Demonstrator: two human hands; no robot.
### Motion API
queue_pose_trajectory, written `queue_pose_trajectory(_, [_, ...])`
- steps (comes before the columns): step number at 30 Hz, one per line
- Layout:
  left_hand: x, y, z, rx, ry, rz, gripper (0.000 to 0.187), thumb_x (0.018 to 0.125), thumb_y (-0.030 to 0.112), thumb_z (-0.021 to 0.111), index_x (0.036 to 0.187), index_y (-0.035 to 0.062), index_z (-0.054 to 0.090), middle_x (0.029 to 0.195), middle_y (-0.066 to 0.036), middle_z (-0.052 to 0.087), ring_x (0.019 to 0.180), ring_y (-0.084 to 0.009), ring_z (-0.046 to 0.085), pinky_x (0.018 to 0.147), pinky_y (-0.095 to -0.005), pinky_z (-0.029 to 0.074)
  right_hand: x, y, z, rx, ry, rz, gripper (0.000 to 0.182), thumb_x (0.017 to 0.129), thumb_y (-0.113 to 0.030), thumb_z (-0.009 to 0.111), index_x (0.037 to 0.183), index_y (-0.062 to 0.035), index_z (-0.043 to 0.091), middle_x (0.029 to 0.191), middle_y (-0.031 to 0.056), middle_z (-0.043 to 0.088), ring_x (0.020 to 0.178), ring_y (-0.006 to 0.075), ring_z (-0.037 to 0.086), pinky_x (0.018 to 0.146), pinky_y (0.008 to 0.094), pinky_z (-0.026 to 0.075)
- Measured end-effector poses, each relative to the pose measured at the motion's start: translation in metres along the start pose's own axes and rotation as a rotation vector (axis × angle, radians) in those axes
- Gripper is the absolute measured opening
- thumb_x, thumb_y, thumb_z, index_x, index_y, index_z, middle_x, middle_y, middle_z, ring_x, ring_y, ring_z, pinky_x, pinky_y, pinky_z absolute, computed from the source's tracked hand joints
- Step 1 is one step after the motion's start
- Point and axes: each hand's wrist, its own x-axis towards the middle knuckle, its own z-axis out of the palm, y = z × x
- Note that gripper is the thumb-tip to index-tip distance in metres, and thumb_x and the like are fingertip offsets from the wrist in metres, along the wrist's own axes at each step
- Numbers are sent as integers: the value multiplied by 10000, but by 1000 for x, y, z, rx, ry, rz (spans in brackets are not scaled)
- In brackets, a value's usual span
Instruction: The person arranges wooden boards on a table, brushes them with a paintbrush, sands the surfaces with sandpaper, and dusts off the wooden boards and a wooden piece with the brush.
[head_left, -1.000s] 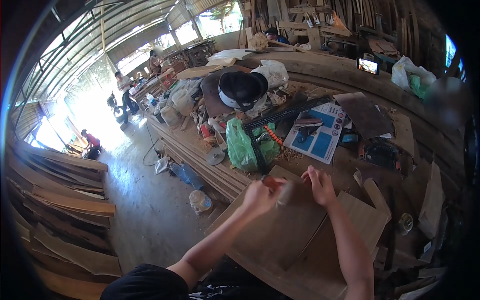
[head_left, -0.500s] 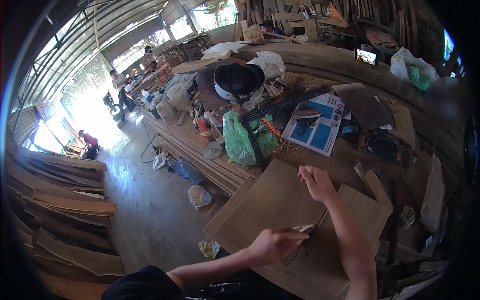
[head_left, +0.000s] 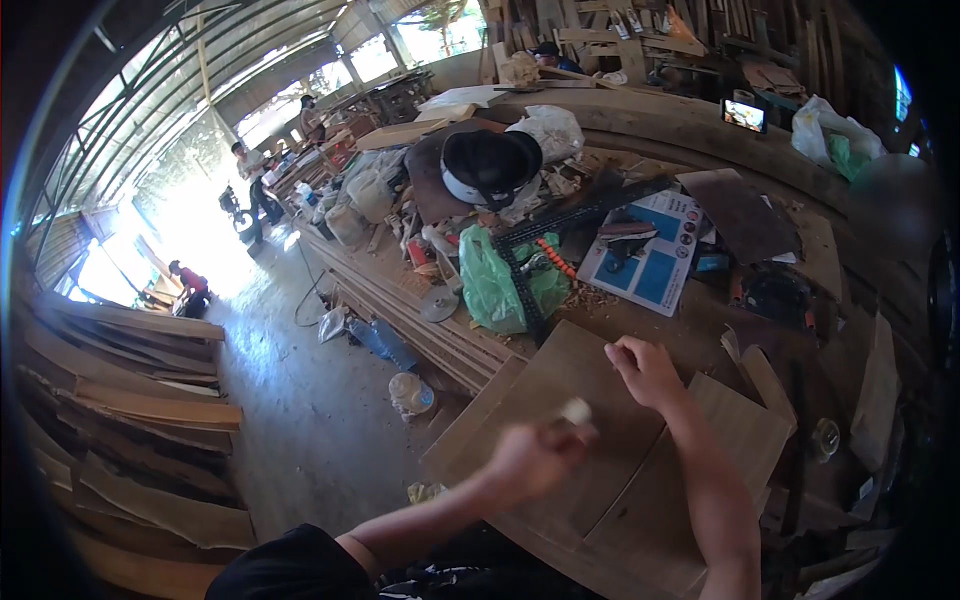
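Note:
My left hand is closed around a small pale-tipped piece, smeared by motion, so its kind does not show. That hand hovers over a flat brown wooden board. Farther up the board is my right hand, its fingers curled in; whether they hold anything is hidden. A second board lies alongside on the right, under my right forearm, with a narrow dark gap between the two.
Beyond the boards lie a green plastic bag, a black metal square, a blue-and-white sheet and a cap. Left, timber planks are stacked beside the floor. Other people are in the background. A phone stands at the back.
My left hand has lifted and drawn back from the gap between the boards, bringing the pale-tipped piece up with it. My right hand stays at nearly the same place on the board.

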Motion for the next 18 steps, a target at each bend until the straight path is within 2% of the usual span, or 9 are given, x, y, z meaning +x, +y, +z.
queue_pose_trajectory(1, [-11, 0, 17, 81, 79, 315, 240, 986, 268, 651, 1165, 155, 765, 927, -141, 755, 810, -283, 747, 743, -413, 598, 0, -4, -2, 5, -26, 25, 406, 1031, -358, 605, 905, 18, 690, 721, 189, 678, 709, 363, 694, 683, 460, 521])
queue_pose_trajectory(3, [-16, 10, 28, -34, 16, 494, 208, 970, 194, 708, 1143, 100, 774, 944, -142, 776, 795, -259, 756, 755, -363, 598, 0, -2, -1, 11, -32, 15, 397, 1035, -358, 605, 905, 10, 679, 725, 157, 676, 687, 295, 681, 677, 415, 509])
queue_pose_trajectory(5, [-17, 22, 27, -428, -264, 212, 210, 966, 166, 719, 1131, 44, 764, 949, -147, 774, 833, -258, 757, 774, -351, 591, -1, -1, 0, 13, -21, 3, 376, 1031, -346, 614, 913, 6, 674, 734, 137, 682, 686, 262, 683, 682, 385, 509])
queue_pose_trajectory(8, [4, -5, 12, -376, -182, 283, 197, 946, 107, 727, 1097, -18, 749, 937, -146, 773, 855, -262, 756, 775, -337, 581, -1, -6, -3, 15, -33, -8, 351, 1021, -321, 624, 912, 6, 689, 685, 164, 666, 653, 345, 675, 645, 439, 507])
queue_pose_trajectory(9, [14, -32, 10, -268, -103, 412, 147, 942, 88, 711, 1056, 7, 755, 917, -141, 773, 815, -251, 751, 726, -338, 571, 0, -5, -2, 1, -28, -16, 340, 1017, -313, 630, 912, 4, 691, 683, 161, 666, 649, 335, 675, 641, 433, 506])
queue_pose_trajectory(11, [20, -34, -26, -66, -38, 201, 126, 943, 100, 682, 1013, 26, 757, 900, -139, 772, 797, -254, 747, 688, -357, 564, -1, 2, 1, -23, -16, -24, 318, 1009, -297, 641, 912, 1, 694, 679, 154, 667, 641, 315, 677, 631, 422, 503])
queue_pose_trajectory(14, [29, -47, -57, 296, 186, 21, 150, 935, 137, 665, 1023, 63, 760, 838, -125, 758, 758, -263, 736, 674, -388, 562, 0, 4, 4, -7, 38, -94, 312, 998, -296, 653, 910, 0, 695, 676, 150, 668, 635, 301, 679, 631, 419, 504])
queue_pose_trajectory(17, [28, -36, -59, 323, 217, -162, 204, 908, 155, 664, 1084, 122, 760, 949, -109, 764, 825, -269, 737, 705, -407, 578, 0, 1, 3, -24, 10, -81, 303, 993, -286, 659, 911, 3, 696, 696, 147, 682, 647, 303, 683, 646, 422, 513])
queue_pose_trajectory(18, [25, -38, -48, 340, 214, -62, 222, 924, 198, 658, 1112, 135, 759, 1006, -118, 753, 836, -285, 737, 706, -418, 583, 0, -1, 2, -13, 8, -78, 304, 993, -285, 659, 914, 6, 695, 708, 147, 689, 655, 306, 687, 654, 423, 518])
